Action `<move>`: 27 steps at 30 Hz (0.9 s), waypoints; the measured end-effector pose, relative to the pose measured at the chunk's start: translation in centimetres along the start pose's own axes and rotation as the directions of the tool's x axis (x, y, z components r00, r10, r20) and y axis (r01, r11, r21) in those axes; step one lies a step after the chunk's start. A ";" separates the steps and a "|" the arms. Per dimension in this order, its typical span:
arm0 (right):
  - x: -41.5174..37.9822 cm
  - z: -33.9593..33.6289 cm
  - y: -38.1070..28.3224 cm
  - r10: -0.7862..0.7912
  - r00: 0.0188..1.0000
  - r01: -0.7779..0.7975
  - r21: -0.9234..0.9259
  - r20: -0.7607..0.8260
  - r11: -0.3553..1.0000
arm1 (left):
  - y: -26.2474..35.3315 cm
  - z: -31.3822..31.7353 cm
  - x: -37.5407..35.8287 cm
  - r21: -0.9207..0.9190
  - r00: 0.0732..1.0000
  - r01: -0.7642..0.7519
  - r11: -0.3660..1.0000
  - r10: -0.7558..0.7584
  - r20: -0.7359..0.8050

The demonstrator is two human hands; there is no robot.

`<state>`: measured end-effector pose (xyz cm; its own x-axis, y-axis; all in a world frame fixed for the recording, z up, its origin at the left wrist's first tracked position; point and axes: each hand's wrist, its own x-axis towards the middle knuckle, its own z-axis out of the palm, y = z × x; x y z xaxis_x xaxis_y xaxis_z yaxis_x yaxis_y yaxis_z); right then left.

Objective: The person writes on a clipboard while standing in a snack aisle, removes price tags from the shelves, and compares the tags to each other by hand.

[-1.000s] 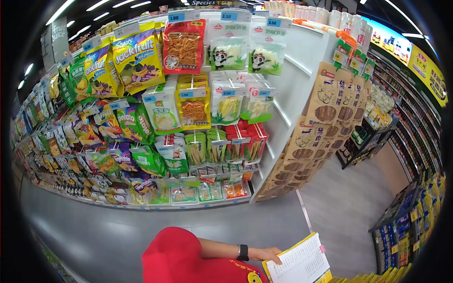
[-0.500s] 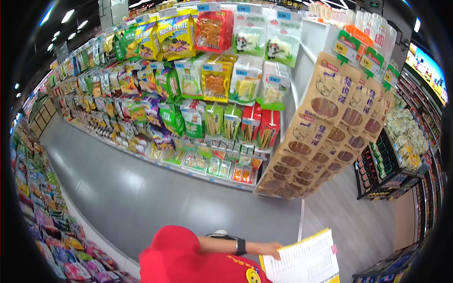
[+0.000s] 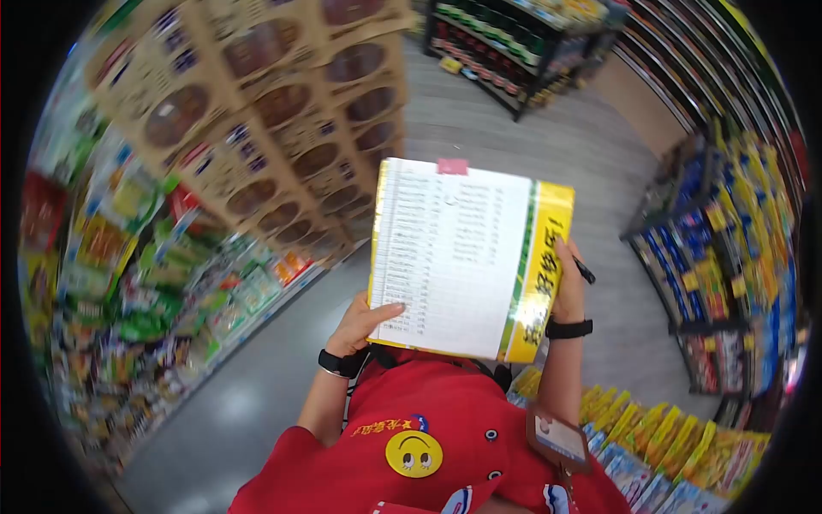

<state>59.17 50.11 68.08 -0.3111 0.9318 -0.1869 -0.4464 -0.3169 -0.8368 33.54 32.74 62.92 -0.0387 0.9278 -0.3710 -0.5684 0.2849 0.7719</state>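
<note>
In front of my chest I hold a handwritten list on white paper point(image 3: 462, 283), with a pink tab at its top edge. It lies on a yellow board point(image 3: 535, 317) with large dark lettering along the right side. My left hand point(image 3: 355, 325) grips the lower left corner, thumb on top of the sheet. My right hand point(image 3: 568, 283) is closed around the right edge of the board; its fingers underneath are hidden. A black pen point(image 3: 584, 271) sticks out from that hand.
Brown packs with oval windows point(image 3: 257, 111) hang on a shelf end at upper left. Snack shelves point(image 3: 128, 291) line the left. A dark bottle rack point(image 3: 488, 51) stands ahead, with a packed shelf point(image 3: 728, 265) at right. Yellow packets point(image 3: 676, 437) are at lower right.
The view has turned right and down. The paper and board have come up in front of my chest. My right hand, out of view before, is now on the board with a pen.
</note>
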 end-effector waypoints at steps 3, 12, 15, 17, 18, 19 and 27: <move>-3.5 1.1 1.4 -0.106 0.993 0.092 -0.202 -0.057 0.975 | 0.7 -2.2 2.0 -0.041 0.986 -0.137 0.990 0.141 0.094; -2.4 2.0 11.0 -0.333 0.877 0.207 -0.352 -0.347 0.913 | 2.1 -8.2 11.2 0.143 0.939 -0.171 0.975 0.118 0.325; 2.1 0.4 11.0 -0.370 0.824 0.192 -0.402 -0.429 0.895 | 2.9 -7.3 16.4 0.147 0.945 -0.081 0.986 0.029 0.326; 6.1 -1.2 9.6 -0.375 0.810 0.175 -0.424 -0.451 0.889 | 3.5 -5.3 19.7 0.151 0.956 -0.079 0.985 0.032 0.291; 8.4 -1.9 9.0 -0.406 0.794 0.181 -0.461 -0.453 0.869 | 3.7 -4.6 21.7 0.157 0.963 -0.080 0.984 0.036 0.268; 10.6 -2.6 8.5 -0.436 0.780 0.185 -0.499 -0.449 0.846 | 3.9 -4.0 23.4 0.161 0.970 -0.083 0.983 0.043 0.241; 30.7 -4.6 2.8 -0.420 0.882 0.173 -0.681 -0.215 0.712 | 10.0 0.8 36.0 0.065 0.994 -0.109 0.992 0.108 0.021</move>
<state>52.21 78.65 57.62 0.0938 0.9927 0.0761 0.1999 0.0561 -0.9782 27.14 69.23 57.67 -0.0827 0.9579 -0.2749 -0.5065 0.1971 0.8394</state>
